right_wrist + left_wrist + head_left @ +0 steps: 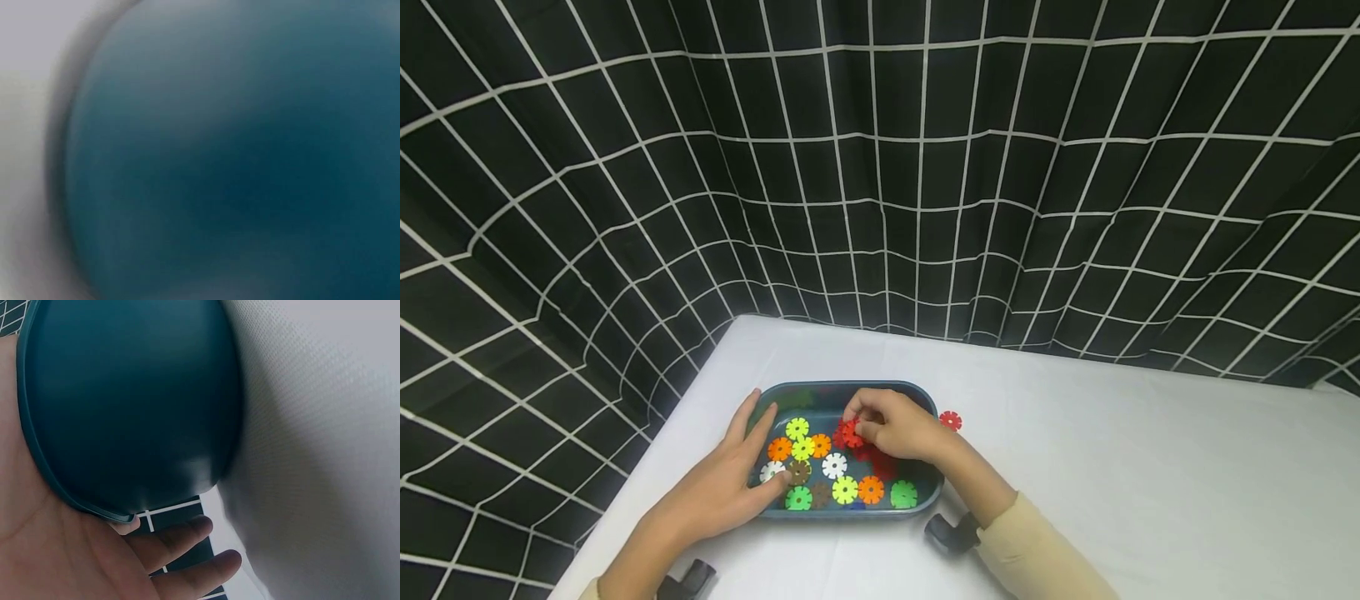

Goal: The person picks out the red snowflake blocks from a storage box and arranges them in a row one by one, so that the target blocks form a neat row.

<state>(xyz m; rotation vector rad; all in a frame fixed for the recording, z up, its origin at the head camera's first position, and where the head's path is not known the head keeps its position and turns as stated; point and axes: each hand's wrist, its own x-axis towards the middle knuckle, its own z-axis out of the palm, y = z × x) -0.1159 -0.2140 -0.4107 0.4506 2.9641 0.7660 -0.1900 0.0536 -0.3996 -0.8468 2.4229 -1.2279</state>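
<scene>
We find the right hand (898,425) over the middle of a dark teal tub (842,515), its forearm entering from 4 o'clock. Thumb and forefinger pinch a notched red disc (852,433) near the tub's centre; we cannot tell whether a second red piece just behind is in the same grip. More red pieces (883,465) lie beneath that hand, partly hidden.

We record the left hand (730,479) at the tub's 9 o'clock, fingers extended and spread wide. The left wrist view shows its palm against the rim. The thumb tip reaches inside, beside a brown disc (799,473).

Counting from the tub's centre, we note a green disc (904,494) at 4 o'clock, an orange disc (871,490) at 5, a yellow-green disc (845,490) at 6 and another orange disc (780,448) at 9.

Outside, a loose red disc (951,420) lies on the white cloth (1112,467) between 2 and 3 o'clock. The right wrist view is blurred.
</scene>
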